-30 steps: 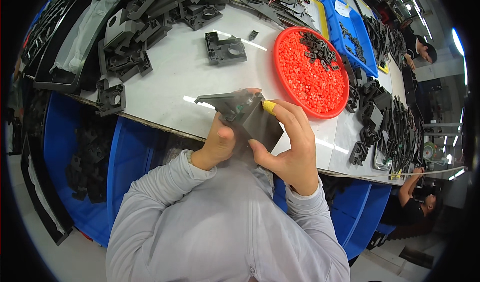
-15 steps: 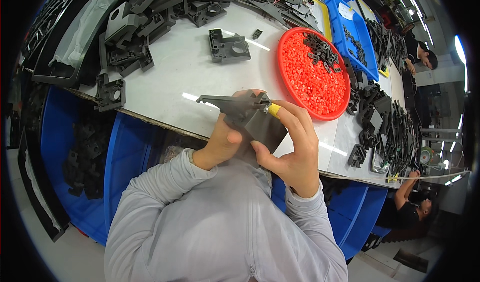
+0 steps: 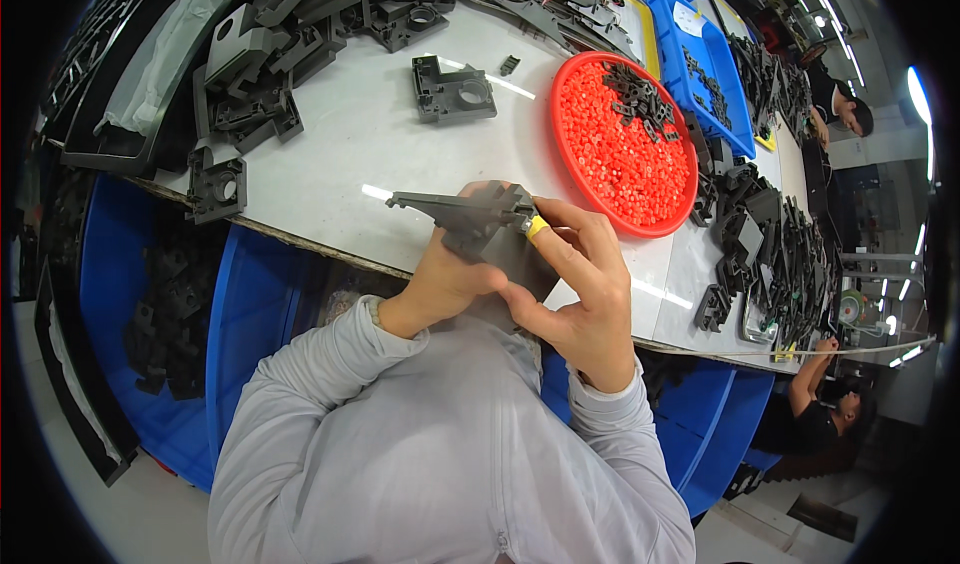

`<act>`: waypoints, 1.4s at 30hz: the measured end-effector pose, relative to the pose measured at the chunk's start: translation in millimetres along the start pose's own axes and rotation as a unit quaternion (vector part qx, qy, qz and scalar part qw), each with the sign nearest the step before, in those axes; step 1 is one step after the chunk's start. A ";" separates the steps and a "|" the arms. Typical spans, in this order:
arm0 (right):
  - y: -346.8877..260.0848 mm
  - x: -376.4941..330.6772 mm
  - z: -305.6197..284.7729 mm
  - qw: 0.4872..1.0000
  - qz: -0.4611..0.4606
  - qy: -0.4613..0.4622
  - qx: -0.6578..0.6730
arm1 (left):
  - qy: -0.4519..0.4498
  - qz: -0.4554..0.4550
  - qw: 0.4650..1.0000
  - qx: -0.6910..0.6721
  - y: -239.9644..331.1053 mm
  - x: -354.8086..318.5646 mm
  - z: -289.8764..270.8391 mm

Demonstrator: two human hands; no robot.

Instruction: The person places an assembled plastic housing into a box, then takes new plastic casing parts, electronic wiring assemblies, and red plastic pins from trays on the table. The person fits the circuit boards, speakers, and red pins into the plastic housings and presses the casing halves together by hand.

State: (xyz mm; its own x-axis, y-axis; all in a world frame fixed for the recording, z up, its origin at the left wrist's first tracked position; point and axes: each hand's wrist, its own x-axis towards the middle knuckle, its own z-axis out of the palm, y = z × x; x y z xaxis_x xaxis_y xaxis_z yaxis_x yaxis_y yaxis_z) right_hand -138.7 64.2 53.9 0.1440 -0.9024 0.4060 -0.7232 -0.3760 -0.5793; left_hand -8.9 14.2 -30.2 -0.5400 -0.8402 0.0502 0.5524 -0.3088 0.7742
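Between my two hands, over the table's front edge, is a dark grey plastic housing (image 3: 475, 219) with a long thin arm pointing left. My left hand (image 3: 455, 279) wraps round its left side from below, thumb along the near face. My right hand (image 3: 590, 284) grips the right side, its thumb tip meeting the left thumb. A yellow wrap covers a right fingertip, which presses at the housing's upper right corner beside a small shiny metal bit. What that fingertip may be holding is too small to tell. Another dark housing (image 3: 453, 91) with a round hole lies beyond my hands.
A red round tray (image 3: 558, 154) holds small red pieces and black clips. Behind it stands a blue bin (image 3: 725, 134). Dark housings (image 3: 300, 44) are heaped at the far left, more parts (image 3: 770, 234) at the right. Two people sit further right.
The housing has tilted slightly and shifted a little left in my hands. My thumbs have come together on its near face; the right fingers have moved slightly left with it.
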 end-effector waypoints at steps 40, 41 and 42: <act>13.1 -9.2 10.7 0.992 -0.006 0.105 0.071 | 0.034 -0.066 0.997 -0.002 18.9 3.5 2.9; 13.1 -8.8 10.9 0.992 -0.001 0.103 0.075 | 0.033 -0.068 0.997 0.000 20.0 4.4 6.8; 13.4 -8.7 11.0 0.992 0.003 0.101 0.080 | 0.069 -0.061 0.996 0.006 22.2 5.6 13.9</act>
State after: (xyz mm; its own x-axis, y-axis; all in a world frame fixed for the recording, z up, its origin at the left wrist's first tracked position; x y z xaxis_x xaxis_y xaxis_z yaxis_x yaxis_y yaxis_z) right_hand -142.3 64.7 34.8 -0.0107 -0.8505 0.5258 -0.6047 -0.4133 -0.6808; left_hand -8.5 8.8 -4.0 -0.5094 -0.8505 -0.1306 0.4802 -0.4069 0.7771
